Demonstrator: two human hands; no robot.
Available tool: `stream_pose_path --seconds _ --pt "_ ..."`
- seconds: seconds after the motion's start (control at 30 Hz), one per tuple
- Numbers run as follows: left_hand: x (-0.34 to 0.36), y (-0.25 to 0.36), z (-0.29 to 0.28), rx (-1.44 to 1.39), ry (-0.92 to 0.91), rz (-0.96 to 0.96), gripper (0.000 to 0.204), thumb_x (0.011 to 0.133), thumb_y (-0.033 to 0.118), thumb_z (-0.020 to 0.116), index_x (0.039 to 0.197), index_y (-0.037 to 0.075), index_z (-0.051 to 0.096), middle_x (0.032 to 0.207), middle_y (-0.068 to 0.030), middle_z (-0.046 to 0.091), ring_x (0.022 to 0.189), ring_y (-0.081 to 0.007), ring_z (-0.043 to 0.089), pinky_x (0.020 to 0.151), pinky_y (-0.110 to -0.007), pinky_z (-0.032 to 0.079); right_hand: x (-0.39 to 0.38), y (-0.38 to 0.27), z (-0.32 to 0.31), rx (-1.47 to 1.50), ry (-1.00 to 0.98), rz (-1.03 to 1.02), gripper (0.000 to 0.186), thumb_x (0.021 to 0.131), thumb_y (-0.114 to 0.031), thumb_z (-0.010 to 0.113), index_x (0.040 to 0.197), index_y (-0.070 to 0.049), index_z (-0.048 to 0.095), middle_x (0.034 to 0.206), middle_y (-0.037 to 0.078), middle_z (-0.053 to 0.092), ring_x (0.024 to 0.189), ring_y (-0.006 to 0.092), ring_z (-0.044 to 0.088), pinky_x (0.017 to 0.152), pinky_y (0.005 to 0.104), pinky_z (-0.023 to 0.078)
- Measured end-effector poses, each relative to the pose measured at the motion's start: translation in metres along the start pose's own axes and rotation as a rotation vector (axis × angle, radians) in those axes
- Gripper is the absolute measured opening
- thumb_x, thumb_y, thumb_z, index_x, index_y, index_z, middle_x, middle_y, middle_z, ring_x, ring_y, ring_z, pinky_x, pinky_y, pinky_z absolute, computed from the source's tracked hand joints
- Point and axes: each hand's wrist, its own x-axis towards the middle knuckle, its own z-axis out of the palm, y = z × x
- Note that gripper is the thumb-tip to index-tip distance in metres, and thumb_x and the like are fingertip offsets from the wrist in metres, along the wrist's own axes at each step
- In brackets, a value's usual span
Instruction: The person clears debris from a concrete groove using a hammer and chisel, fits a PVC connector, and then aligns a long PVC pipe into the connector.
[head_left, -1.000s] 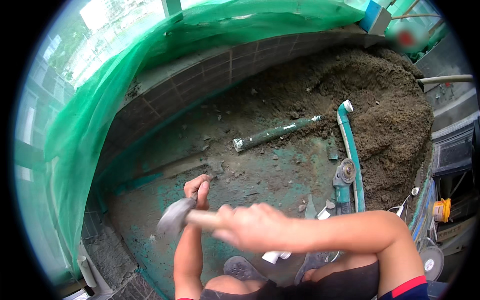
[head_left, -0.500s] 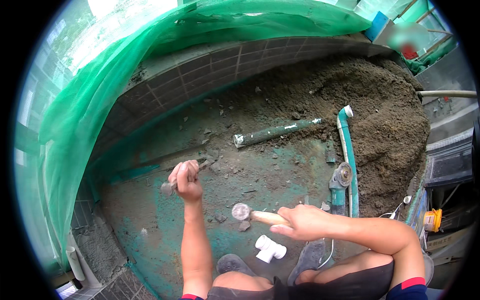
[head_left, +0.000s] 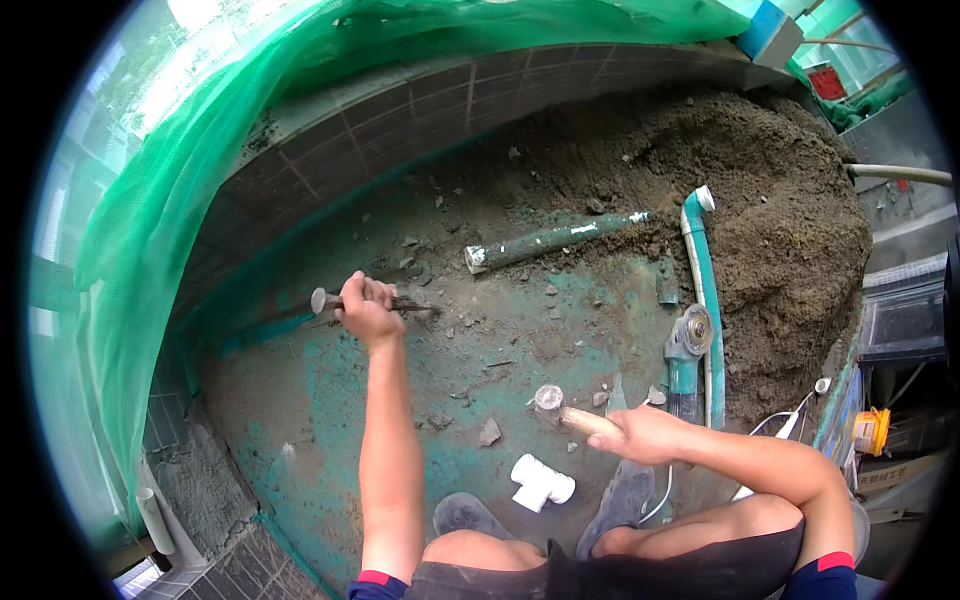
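The cold chisel (head_left: 320,301) sits over the dusty, teal-stained floor (head_left: 310,430), left of centre in my head view, its round struck end pointing left and its shaft running right toward loose debris; I can't tell whether the tip touches. The left hand (head_left: 370,308) is clenched around it. I see the right hand (head_left: 645,435) gripping the wooden handle of a hammer (head_left: 575,413), whose head is well apart from the chisel, to its lower right. Below the hammer, a white T-shaped pipe fitting (head_left: 542,484) lies between the grey clogs (head_left: 615,505). Beyond the right hand I make out an angle grinder (head_left: 686,350) just beside a teal-and-white elbowed pipe (head_left: 703,290). Farther up, a dark green pipe (head_left: 555,243) lies near a sand mound (head_left: 780,250).
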Motion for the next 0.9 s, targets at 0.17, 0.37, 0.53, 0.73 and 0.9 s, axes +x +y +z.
stream_pose_path --seconds 0.17,0.37,0.53,0.73,0.9 --pt "0.027 -0.02 0.025 0.051 0.149 0.063 0.038 0.095 0.017 0.058 0.063 0.014 0.036 0.053 0.002 0.032 0.043 -0.0116 0.033 0.047 -0.035 0.037 0.004 0.008 0.006 -0.002 -0.012 0.021 0.065 0.096 -0.064 0.054 0.108 -0.001 0.067 0.091 0.026 0.071 0.092 0.0448 0.07 0.083 0.0516 0.053" --pt "0.032 0.01 0.031 -0.007 -0.1 0.311 0.038 0.097 0.017 0.058 0.065 0.011 0.039 0.057 0.0007 0.036 0.051 -0.0124 0.037 0.058 -0.034 0.042 -0.001 0.006 0.003 0.013 -0.008 0.028 0.066 0.096 -0.066 0.053 0.107 -0.002 0.067 0.091 0.026 0.071 0.092 0.0451 0.069 0.083 0.0521 0.053" --pt "-0.053 0.004 0.022 0.398 -0.346 0.256 0.037 0.1 0.016 0.051 0.065 0.007 0.044 0.061 -0.001 0.044 0.057 -0.0123 0.04 0.058 -0.032 0.039 -0.01 0.001 -0.007 0.1 0.042 -0.017 0.068 0.094 -0.068 0.056 0.107 -0.002 0.066 0.088 0.023 0.071 0.089 0.0439 0.069 0.081 0.0512 0.053" --pt "-0.124 -0.044 -0.005 0.898 -0.745 0.727 0.037 0.091 0.015 0.071 0.064 0.006 0.048 0.061 -0.0098 0.046 0.058 -0.0293 0.048 0.057 -0.039 0.039 -0.019 0.005 -0.009 0.062 0.37 -0.37 0.045 0.085 -0.045 0.079 0.102 -0.005 0.067 0.079 0.018 0.067 0.071 0.0382 0.067 0.066 0.0419 0.053" --pt "-0.125 -0.05 -0.009 0.811 -0.868 0.852 0.038 0.086 0.013 0.074 0.061 0.006 0.046 0.06 -0.0104 0.046 0.057 -0.031 0.047 0.058 -0.042 0.039 -0.016 0.0 -0.019 0.072 0.543 -0.773 0.043 0.07 -0.024 0.087 0.099 -0.002 0.065 0.078 0.015 0.066 0.066 0.0361 0.068 0.061 0.0386 0.053"
